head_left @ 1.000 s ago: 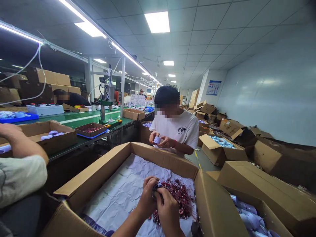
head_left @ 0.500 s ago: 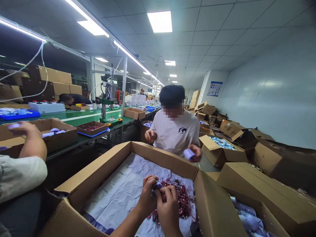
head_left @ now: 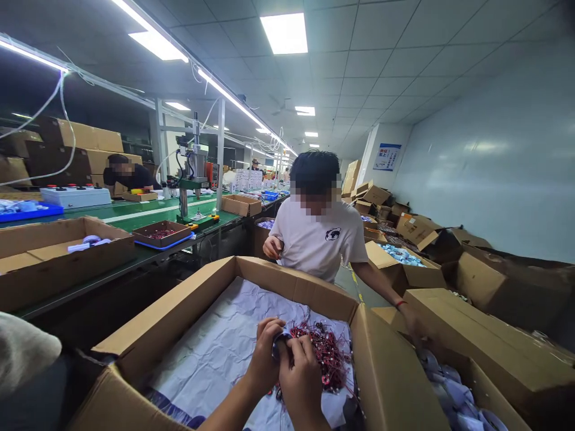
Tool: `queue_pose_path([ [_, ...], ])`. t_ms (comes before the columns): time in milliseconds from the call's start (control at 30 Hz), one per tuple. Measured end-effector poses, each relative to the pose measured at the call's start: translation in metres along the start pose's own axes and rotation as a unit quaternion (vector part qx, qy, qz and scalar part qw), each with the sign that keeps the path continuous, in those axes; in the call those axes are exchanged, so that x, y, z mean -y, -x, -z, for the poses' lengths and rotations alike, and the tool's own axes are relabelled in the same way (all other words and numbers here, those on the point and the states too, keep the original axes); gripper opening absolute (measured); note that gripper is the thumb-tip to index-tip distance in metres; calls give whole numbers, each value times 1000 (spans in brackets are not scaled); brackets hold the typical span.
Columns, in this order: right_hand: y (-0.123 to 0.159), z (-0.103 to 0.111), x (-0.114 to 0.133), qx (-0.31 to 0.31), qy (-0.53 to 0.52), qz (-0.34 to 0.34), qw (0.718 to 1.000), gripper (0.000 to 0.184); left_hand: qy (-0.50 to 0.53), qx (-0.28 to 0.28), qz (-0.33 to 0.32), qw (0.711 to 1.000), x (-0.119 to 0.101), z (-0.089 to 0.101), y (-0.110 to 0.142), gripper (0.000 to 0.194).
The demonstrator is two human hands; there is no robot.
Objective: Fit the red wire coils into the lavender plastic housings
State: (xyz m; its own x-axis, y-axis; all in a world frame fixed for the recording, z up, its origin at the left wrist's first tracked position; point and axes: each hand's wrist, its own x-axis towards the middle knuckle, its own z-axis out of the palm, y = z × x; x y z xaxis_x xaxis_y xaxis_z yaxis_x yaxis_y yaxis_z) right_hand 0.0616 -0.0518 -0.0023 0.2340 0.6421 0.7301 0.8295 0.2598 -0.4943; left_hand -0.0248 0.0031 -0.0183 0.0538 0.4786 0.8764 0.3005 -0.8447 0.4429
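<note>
In the head view, the small, rounded lavender plastic part [head_left: 277, 343] sits between both hands above the white paper lining of the open brown cardboard box, just beside the tangled dark-red wires [head_left: 327, 353]; its curved rim faces up, while its long axis is too covered to tell. The left hand [head_left: 264, 353] reaches up from the lower edge, fingers curled around the part's left side, pinching it. The right hand [head_left: 300, 371], upright, presses bent fingertips and thumb against its right side.
</note>
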Motion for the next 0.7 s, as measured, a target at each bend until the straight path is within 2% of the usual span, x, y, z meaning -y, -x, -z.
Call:
queue_pose_path([
  [167,2,-4,-1,-21,-18,-25,999,35,1,-22,-47,999,-5,0,-5,18],
  [333,1,-7,-4,-31,-83,-129,988,17,-8,-8,-49,999,-5,0,-5,20],
  [367,-1,-6,-4,-28,-100,-150,983,18,-6,-1,-49,999,-5,0,-5,21],
  [433,-4,-4,-5,2,-133,-181,974,24,0,16,-51,999,-5,2,-5,25],
  [567,-9,0,-8,104,-164,-211,958,20,-2,66,-49,997,-5,3,-5,28],
  [700,-3,-6,-11,92,-171,-230,954,24,-17,96,-35,995,-6,3,-5,22],
])
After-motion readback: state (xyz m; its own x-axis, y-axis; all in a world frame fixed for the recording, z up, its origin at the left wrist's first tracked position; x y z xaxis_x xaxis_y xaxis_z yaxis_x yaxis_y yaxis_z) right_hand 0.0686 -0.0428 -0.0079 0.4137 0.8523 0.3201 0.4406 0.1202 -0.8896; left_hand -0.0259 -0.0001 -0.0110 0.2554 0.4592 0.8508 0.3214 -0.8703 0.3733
